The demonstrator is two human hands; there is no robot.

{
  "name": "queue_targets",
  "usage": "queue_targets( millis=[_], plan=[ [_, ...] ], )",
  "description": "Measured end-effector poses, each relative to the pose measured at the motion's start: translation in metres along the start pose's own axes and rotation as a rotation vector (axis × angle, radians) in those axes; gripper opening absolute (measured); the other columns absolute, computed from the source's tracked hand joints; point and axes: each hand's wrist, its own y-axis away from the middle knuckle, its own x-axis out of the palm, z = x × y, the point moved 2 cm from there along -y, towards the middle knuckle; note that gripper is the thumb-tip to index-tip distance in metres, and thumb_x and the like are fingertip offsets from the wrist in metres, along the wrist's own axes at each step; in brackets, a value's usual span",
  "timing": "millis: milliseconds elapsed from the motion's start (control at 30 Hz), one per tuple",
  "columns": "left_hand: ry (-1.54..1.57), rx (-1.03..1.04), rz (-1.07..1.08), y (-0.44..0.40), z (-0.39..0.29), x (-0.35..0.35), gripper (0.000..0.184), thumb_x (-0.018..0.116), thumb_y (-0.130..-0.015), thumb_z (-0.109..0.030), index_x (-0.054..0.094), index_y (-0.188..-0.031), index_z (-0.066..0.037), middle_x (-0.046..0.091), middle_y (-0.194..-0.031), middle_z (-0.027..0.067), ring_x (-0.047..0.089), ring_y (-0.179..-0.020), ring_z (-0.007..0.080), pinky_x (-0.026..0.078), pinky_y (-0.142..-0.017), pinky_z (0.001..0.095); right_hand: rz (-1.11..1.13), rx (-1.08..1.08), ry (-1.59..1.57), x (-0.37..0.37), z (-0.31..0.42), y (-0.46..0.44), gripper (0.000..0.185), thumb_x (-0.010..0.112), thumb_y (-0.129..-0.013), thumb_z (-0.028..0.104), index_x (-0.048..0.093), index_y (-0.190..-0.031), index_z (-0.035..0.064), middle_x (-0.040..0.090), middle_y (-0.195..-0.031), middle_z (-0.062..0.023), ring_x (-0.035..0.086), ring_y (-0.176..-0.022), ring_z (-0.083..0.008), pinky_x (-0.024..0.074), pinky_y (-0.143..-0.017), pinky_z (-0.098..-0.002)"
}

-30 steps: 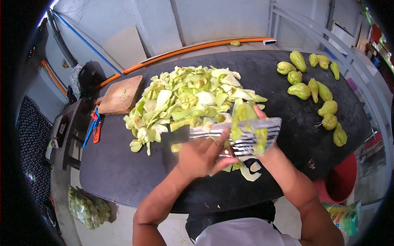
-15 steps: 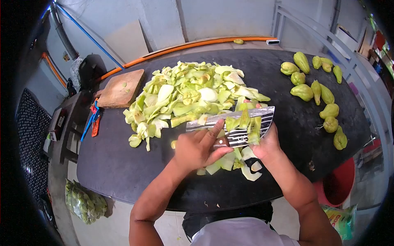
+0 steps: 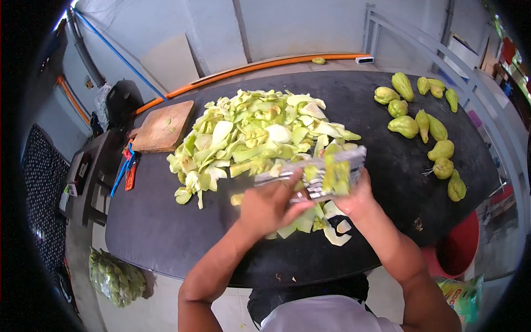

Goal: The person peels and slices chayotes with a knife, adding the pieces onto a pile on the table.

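Observation:
My left hand (image 3: 265,206) is closed around the handle of a broad cleaver (image 3: 358,156), its fingers along the back of the blade. The blade is smeared by motion and points right, with green slices (image 3: 336,176) lying on its striped face. Behind the blade my right hand (image 3: 357,198) is closed around a chayote (image 3: 333,148), mostly hidden by the blade. Beneath the hands lie several cut pieces (image 3: 303,221) on the dark table (image 3: 182,238). Just beyond them rises a big heap of sliced chayote (image 3: 249,133).
Several whole chayotes (image 3: 404,126) lie along the table's right side. A wooden board (image 3: 164,126) sits at the back left, near an orange-handled tool (image 3: 130,176). A red bucket (image 3: 462,243) stands right of the table; a bag of greens (image 3: 116,276) is on the floor at left.
The cleaver has shifted slightly and is now blurred, with the slices on its face moved a little. Both hands keep their grip. The whole view has tilted slightly.

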Motion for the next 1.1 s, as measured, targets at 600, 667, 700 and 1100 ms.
queue_targets(
  millis=[600,667,700,1100],
  plan=[
    [-0.013,0.261,-0.027,-0.006,-0.029,-0.005,0.088,0.080,-0.076,-0.057,0.058,-0.141,-0.003,0.051,-0.061,0.0003,0.056,-0.050,0.0157,0.047,-0.046,0.0317,0.128,-0.013,0.164,-0.019,0.001,-0.015,0.047,0.042,-0.108,0.041,0.055,-0.134,0.0042,0.065,-0.120,-0.0136,0.062,-0.114,-0.0263,0.0506,-0.103,-0.0448],
    [-0.022,0.234,-0.042,-0.005,-0.015,-0.005,0.091,0.080,-0.076,-0.058,0.055,-0.144,-0.004,0.055,-0.063,0.0010,0.059,-0.051,0.0180,0.048,-0.047,0.0330,0.134,0.010,0.140,-0.025,0.001,-0.016,0.047,0.042,-0.108,0.041,0.055,-0.135,0.0050,0.064,-0.121,-0.0138,0.062,-0.116,-0.0263,0.0498,-0.104,-0.0444],
    [-0.012,0.225,-0.029,-0.005,-0.014,-0.007,0.089,0.080,-0.076,-0.056,0.057,-0.142,-0.002,0.054,-0.063,0.0016,0.058,-0.051,0.0182,0.048,-0.048,0.0330,0.137,0.055,0.049,-0.017,0.003,-0.010,0.046,0.042,-0.108,0.041,0.055,-0.135,0.0055,0.064,-0.122,-0.0139,0.061,-0.116,-0.0263,0.0494,-0.104,-0.0440],
    [0.051,0.116,0.003,-0.001,0.005,-0.016,0.082,0.080,-0.080,-0.052,0.058,-0.141,-0.003,0.059,-0.065,0.0038,0.062,-0.052,0.0227,0.050,-0.049,0.0342,0.090,0.076,0.133,0.016,0.000,0.006,0.042,0.049,-0.107,0.039,0.057,-0.137,0.0103,0.063,-0.124,-0.0112,0.061,-0.116,-0.0255,0.0497,-0.103,-0.0414]
  ],
)
